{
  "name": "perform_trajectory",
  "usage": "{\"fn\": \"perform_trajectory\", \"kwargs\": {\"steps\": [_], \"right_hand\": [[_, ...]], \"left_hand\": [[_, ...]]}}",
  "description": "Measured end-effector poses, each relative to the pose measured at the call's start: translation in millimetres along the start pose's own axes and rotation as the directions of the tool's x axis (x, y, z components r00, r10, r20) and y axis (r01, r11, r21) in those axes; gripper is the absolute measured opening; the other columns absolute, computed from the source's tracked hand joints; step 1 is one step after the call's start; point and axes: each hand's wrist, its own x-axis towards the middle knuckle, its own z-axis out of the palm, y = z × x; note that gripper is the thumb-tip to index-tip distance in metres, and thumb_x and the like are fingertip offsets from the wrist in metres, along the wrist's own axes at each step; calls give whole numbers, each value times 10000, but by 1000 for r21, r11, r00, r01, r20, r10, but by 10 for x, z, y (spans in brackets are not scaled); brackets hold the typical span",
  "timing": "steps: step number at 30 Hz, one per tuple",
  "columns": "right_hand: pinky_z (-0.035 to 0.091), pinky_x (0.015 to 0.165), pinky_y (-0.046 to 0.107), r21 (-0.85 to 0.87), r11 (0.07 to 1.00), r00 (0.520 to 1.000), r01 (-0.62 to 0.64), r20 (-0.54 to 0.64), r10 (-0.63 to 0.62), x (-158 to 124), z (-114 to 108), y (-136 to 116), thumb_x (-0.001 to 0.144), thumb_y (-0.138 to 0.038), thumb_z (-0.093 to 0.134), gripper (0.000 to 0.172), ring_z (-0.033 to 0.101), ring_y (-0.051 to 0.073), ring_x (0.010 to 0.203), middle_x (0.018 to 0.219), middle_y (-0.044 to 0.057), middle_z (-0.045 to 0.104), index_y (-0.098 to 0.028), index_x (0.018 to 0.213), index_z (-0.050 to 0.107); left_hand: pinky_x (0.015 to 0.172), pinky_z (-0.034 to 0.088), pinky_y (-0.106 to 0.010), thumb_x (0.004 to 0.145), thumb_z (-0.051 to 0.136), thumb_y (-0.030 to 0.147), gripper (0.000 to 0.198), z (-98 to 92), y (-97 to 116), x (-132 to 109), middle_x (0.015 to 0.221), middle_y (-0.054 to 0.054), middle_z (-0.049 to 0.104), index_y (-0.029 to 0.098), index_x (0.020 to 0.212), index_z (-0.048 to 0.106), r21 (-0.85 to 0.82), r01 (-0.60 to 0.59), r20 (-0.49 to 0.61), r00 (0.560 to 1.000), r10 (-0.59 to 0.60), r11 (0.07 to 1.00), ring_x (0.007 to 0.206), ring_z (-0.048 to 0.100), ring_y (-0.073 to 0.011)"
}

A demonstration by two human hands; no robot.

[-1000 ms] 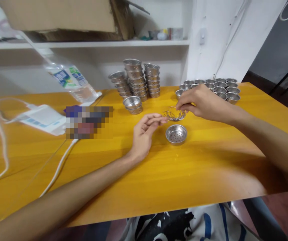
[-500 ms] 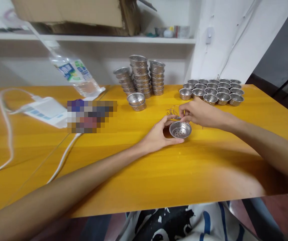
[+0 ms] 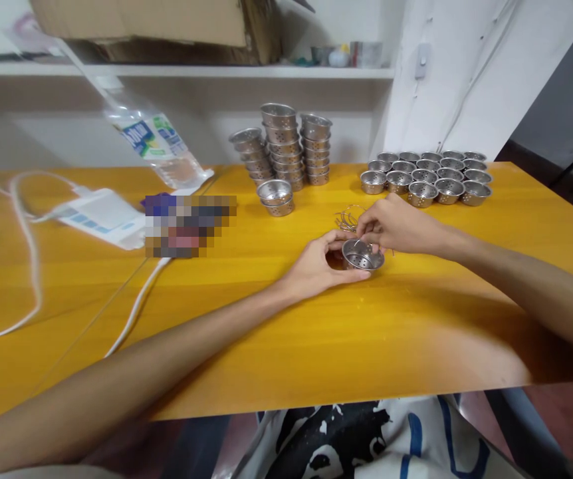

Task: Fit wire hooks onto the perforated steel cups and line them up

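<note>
A small perforated metal cup (image 3: 363, 256) is tilted on the table between my hands. My left hand (image 3: 319, 263) is closed around its left side, thumb at the near rim and fingers behind. At the cup's far rim, my right hand (image 3: 386, 223) pinches a thin metal wire piece (image 3: 359, 242) whose end shows over the cup's mouth. Just beyond the cup lies a loose heap of curved wire pieces (image 3: 347, 218), partly hidden by my right hand's fingers.
Stacks of perforated cups (image 3: 282, 143) stand at the back, with a short pair of cups (image 3: 275, 197) before them. Rows of single cups (image 3: 429, 176) fill the back right. A plastic bottle (image 3: 159, 146), a white power strip (image 3: 104, 216) and cables lie on the left.
My right hand's fingertips have come down over the cup's far rim, and a wire end now shows above its mouth. The cup is tilted a little more; my left hand keeps its hold.
</note>
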Motion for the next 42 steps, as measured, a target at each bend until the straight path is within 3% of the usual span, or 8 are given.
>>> {"fn": "perform_trajectory", "kwargs": {"steps": [4, 12, 15, 18, 26, 31, 38, 42], "right_hand": [[432, 706, 246, -145, 989, 998, 8, -53, -16, 32, 25, -25, 819, 13, 615, 271, 626, 116, 623, 748, 36, 789, -147, 852, 830], [398, 700, 261, -157, 987, 997, -32, -76, 20, 51, 34, -70, 885, -4, 613, 280, 599, 124, 600, 661, 24, 741, -136, 915, 858], [392, 693, 268, -169, 985, 995, -32, -98, 15, 61, 62, -76, 891, 0, 603, 287, 587, 119, 593, 671, 27, 746, -133, 907, 857], [392, 687, 270, -169, 985, 992, -16, -128, -6, 72, 70, -58, 887, 5, 590, 283, 576, 111, 591, 713, 35, 764, -129, 850, 836], [437, 614, 241, -3, 1000, 996, 11, -89, -12, 51, 20, 23, 886, -11, 582, 271, 587, 99, 473, 602, -6, 706, -129, 856, 824], [428, 639, 247, -72, 997, 997, -16, -72, 11, 79, 78, -7, 829, 23, 597, 287, 592, 107, 533, 618, 2, 717, -133, 854, 836], [405, 747, 282, -142, 989, 993, 34, -111, -50, 83, 95, -9, 861, -3, 587, 302, 555, 111, 606, 728, 28, 767, -147, 878, 851], [391, 745, 290, -159, 987, 993, 12, -110, -30, 79, 97, -28, 867, -14, 597, 279, 525, 113, 590, 693, 29, 746, -139, 860, 846]], "left_hand": [[1154, 538, -520, 683, 1037, 359, 694, 4, -12, -2, 1273, -158, 805, 166, 1258, 700, -7, -1, -14, 1000, 1, 1000, 1200, 769, -323], [1148, 536, -510, 682, 1030, 368, 719, 5, -30, 2, 1318, -155, 786, 184, 1269, 659, 23, 12, -14, 1000, -12, 1000, 1225, 755, -331], [1101, 539, -490, 712, 1014, 374, 756, -1, -33, -11, 1240, -123, 809, 224, 1300, 563, 21, -20, -19, 1000, 21, 1000, 1163, 766, -308], [1034, 540, -464, 746, 994, 400, 671, -5, -24, -25, 1165, -96, 806, 238, 1227, 556, 74, -64, -10, 998, 65, 995, 1097, 760, -295], [1001, 529, -446, 724, 1008, 403, 706, -5, -52, -12, 1109, -79, 815, 252, 1201, 509, 33, -47, -3, 999, 47, 998, 1070, 767, -296], [1009, 527, -459, 739, 1001, 392, 725, -6, -84, -4, 1121, -78, 824, 264, 1230, 484, 14, -52, 4, 999, 52, 999, 1066, 773, -292], [949, 542, -435, 742, 986, 379, 673, 3, -33, -5, 1078, -64, 822, 259, 1181, 491, 4, -40, 9, 999, 40, 999, 996, 773, -270], [949, 546, -436, 743, 987, 373, 668, 3, -34, -3, 1079, -64, 825, 259, 1182, 497, -10, -45, 11, 999, 45, 999, 991, 772, -267]]}}
